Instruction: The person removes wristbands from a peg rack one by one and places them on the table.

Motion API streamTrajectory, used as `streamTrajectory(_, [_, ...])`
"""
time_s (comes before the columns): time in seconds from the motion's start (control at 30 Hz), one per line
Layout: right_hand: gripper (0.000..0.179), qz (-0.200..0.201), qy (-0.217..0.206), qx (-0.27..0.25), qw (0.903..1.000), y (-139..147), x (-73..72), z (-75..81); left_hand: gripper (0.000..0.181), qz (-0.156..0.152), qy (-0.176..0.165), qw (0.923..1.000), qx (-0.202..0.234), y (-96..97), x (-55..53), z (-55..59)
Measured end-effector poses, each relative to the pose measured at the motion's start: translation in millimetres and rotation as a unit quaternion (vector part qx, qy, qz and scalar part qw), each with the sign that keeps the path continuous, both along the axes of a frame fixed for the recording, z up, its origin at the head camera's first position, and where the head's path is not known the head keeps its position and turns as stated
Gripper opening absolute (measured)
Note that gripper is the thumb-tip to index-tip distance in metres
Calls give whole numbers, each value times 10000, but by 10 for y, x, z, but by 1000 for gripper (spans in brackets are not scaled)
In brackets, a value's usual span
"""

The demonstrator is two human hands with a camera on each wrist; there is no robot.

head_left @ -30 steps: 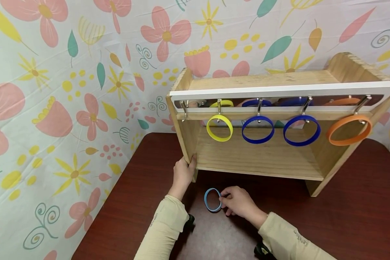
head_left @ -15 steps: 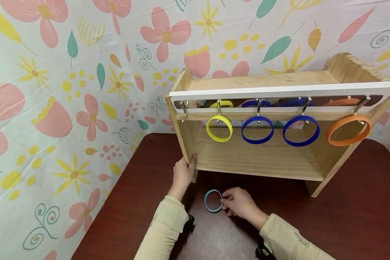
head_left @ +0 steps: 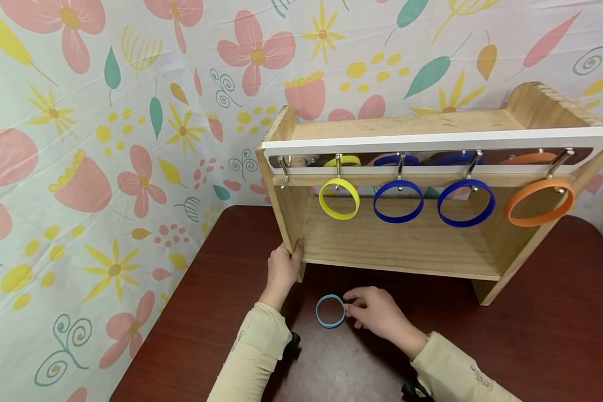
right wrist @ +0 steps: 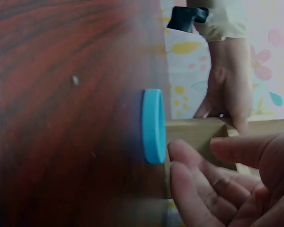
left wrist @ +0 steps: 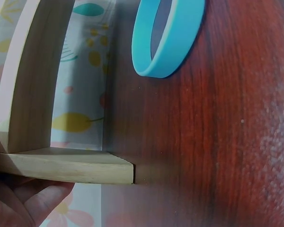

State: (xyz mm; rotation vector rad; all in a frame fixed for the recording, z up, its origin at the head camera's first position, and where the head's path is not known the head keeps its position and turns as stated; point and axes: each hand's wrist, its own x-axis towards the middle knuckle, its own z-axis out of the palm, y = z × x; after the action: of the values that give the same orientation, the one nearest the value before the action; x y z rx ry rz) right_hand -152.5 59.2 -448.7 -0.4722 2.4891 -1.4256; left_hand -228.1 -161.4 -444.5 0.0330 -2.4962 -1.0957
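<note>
A light blue silicone wristband (head_left: pixel 330 325) lies flat on the dark red table, below the wooden rack (head_left: pixel 402 245). Beside its right edge is my right hand (head_left: pixel 379 312), fingertips close to the band. In the right wrist view the thumb and fingers of that hand (right wrist: pixel 227 189) stand apart with nothing between them, near the wristband (right wrist: pixel 151 127). My left hand (head_left: pixel 280 268) grips the lower left side panel of the rack, thumb on the inside. The left wrist view shows its fingers (left wrist: pixel 42 201) behind the panel's wooden edge (left wrist: pixel 66 172).
A yellow wristband (head_left: pixel 322 204), two dark blue wristbands (head_left: pixel 399 219) and an orange wristband (head_left: pixel 540 220) hang from metal hooks along the rack's front. The leftmost hook (head_left: pixel 284 172) bears no band. A flower-printed cloth (head_left: pixel 146 111) hangs behind the table (head_left: pixel 206 312).
My right hand has let go of the light blue wristband, which has gone from tilted to flat on the table. That hand has shifted slightly right. My left hand has stayed on the rack.
</note>
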Motion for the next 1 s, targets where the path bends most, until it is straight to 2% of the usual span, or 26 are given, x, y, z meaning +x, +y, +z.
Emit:
streamTrajectory(0.17, [26,264,545,12,9982,77,6,88,30,-47,-28,10000,64,1,2,1])
streamTrajectory(0.3, [23,225,1028,158,9943,133,23,191,30,-59,-64,10000,36,1,1,5])
streamTrajectory(0.43, [21,161,1339,245,9906,166,38,320,32,-45,-46,10000,-58,-1,-4,8])
streamTrajectory(0.8, [21,-19,1760,360,9837,220,49,642,32,-86,-140,9999,24,4,7,18])
streamTrajectory(1.0, [24,-147,1947,104,9807,241,33,797,32,-104,-75,9999,9,-7,5,12])
